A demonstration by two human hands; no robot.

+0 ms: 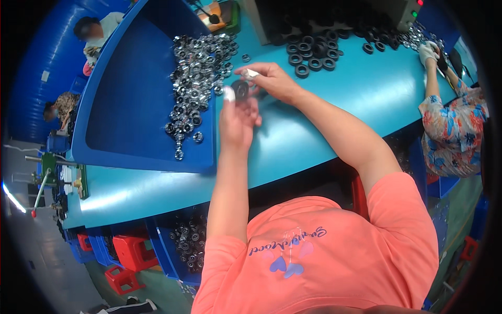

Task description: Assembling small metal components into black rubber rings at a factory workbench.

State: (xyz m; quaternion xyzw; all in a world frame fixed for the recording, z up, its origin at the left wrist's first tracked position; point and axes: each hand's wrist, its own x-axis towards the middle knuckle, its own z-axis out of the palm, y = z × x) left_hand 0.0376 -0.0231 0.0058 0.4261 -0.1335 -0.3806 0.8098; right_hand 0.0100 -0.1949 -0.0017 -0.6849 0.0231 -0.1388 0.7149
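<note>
My left hand (240, 120) is raised at the corner of the blue tray, its thumb and fingers closed on a black ring-shaped wheel (240, 90). White wrapping covers the tip of that thumb. Just above and to the right, my right hand (274, 82) reaches over the wheel with thumb and forefinger drawn together. Its thumb tip is wrapped in white too. Anything small between those fingertips is blurred and cannot be made out. Many shiny silver ring-shaped parts (196, 78) lie heaped along the right side of the big blue tray (136, 83), beside my left hand.
Black rings (315, 64) are piled on the teal table (334, 104) before a grey machine box (334, 10). At right, a co-worker's gloved hand (429, 52) is by more silver parts. Below the table stand a blue bin (162, 251) of parts and red stools (133, 251).
</note>
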